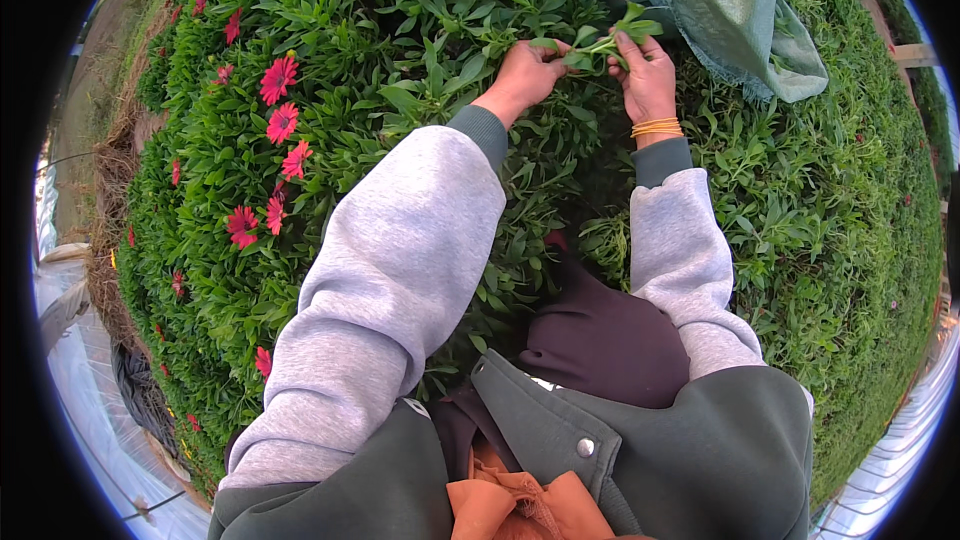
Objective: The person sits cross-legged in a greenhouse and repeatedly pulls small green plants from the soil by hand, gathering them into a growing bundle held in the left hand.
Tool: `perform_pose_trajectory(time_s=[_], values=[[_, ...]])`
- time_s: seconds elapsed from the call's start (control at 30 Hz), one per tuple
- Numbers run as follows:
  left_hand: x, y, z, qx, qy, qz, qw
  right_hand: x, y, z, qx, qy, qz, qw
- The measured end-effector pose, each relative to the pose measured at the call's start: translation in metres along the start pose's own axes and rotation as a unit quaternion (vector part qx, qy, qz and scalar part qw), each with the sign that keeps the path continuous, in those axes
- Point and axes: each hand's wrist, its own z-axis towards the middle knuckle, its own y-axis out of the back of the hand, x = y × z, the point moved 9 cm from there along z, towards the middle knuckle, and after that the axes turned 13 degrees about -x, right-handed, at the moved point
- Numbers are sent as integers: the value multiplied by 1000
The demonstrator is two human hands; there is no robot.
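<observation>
Between my two hands is a small bunch of leafy green cuttings (600, 47), its leaves spreading at both ends. My right hand (645, 75) grips the stems between thumb and fingers; yellow rubber bands (656, 127) circle that wrist. At the other end of the bunch, my left hand (531, 73) has its fingertips closed at the leaves; whether it pinches a stem is hard to tell. Both hands are above the dense green plants (450, 7). A green woven sack (720, 7) lies on the foliage just beyond my right hand.
Red daisy-like flowers (279, 80) rise from the bed on the left. Dry straw (112, 217) and a dirt path (94, 105) border it there. Plastic sheeting (90, 382) is at the lower left. My dark-clad leg (607, 337) stands among the plants.
</observation>
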Motion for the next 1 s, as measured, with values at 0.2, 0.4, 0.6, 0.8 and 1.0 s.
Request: perform_pose_trajectory(time_s=[0.2,0.4,0.6,0.8,1.0], values=[[-19,7,-12,21,-58,13,998,27,-3,-7,28,15,40,999],[-5,-8,-19,47,-17,149,988,57,-21,-34,3,65,-15,998],[-6,27,-23,-74,-24,36,996,194,11,-90,-60,395,-91,912],[-6,50,-26,-51,5,47,998,317,34,-80,-312,518,-605,518],[-3,1,-71,209,-152,384,887,186,-15,-98,169,440,-416,778]])
